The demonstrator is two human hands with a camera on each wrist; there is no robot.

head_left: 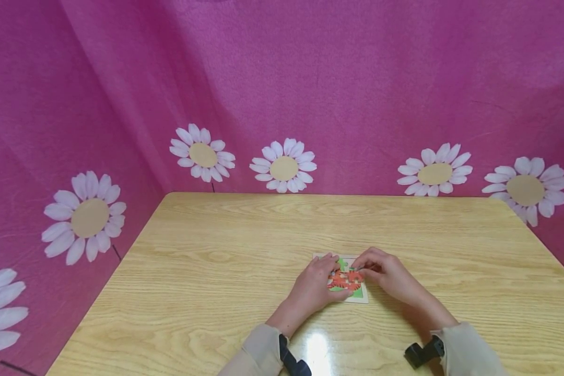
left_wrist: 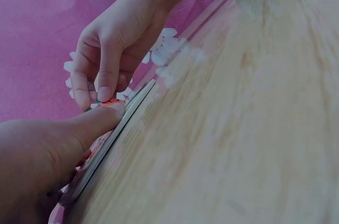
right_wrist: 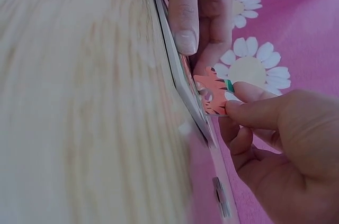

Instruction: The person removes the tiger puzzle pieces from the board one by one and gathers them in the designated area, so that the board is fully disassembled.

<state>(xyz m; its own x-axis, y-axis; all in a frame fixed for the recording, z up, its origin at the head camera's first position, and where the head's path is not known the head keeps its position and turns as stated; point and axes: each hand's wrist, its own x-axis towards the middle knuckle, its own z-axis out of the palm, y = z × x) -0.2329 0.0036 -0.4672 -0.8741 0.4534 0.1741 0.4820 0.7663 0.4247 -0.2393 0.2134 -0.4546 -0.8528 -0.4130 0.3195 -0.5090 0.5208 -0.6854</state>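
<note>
A small jigsaw puzzle board [head_left: 364, 298] with a pale frame lies on the table, showing an orange, black-striped animal on green. My left hand [head_left: 316, 282] rests over its left side, the thumb stretched along the near edge and the fingers across the far part. At the board's right side, my right hand [head_left: 387, 274] pinches a puzzle piece [right_wrist: 213, 94] between thumb and fingers. That piece is orange with dark stripes and a bit of green; in the right wrist view it stands tilted at the board's surface. The left palm hides the board's left part.
The wooden table [head_left: 207, 271] extends around the board on all sides. Behind and to the left hangs a pink curtain [head_left: 310, 78] with large white daisies. Each wrist wears a black camera [head_left: 423, 352] over a beige sleeve [head_left: 470, 350].
</note>
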